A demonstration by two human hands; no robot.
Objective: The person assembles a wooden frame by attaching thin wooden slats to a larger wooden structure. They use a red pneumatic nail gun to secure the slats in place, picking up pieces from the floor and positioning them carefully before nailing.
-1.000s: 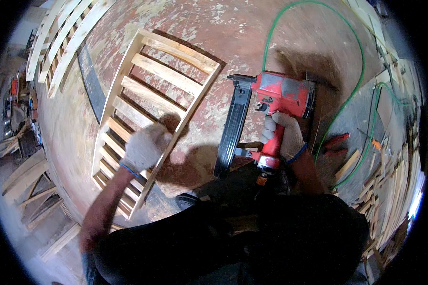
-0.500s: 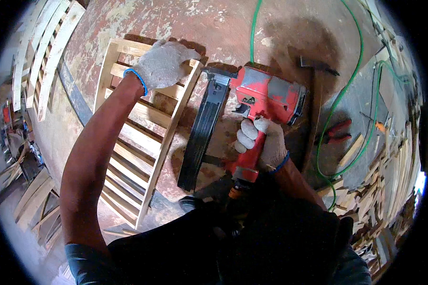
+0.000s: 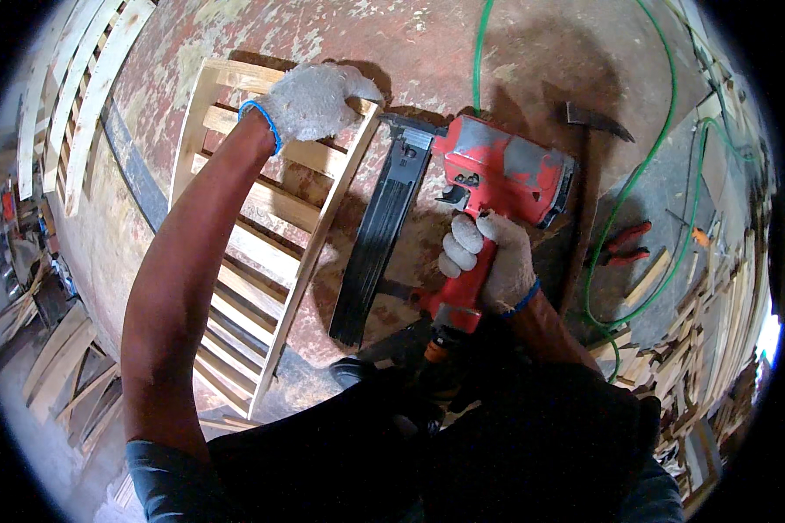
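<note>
Nailer gripped, frame held

Red nail gun [image 3: 488, 187] is clenched at its handle by the gloved right hand [image 3: 490, 261], at 3 o'clock of the slatted wooden frame [image 3: 262, 227]. The frame's far end, 12 o'clock, is grasped by closed left hand [image 3: 310, 100].

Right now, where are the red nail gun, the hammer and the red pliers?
red nail gun [image 3: 506, 170]: head view, on its red body.
hammer [image 3: 595, 118]: head view, on its dark metal head.
red pliers [image 3: 624, 244]: head view, on the red handles.
</note>
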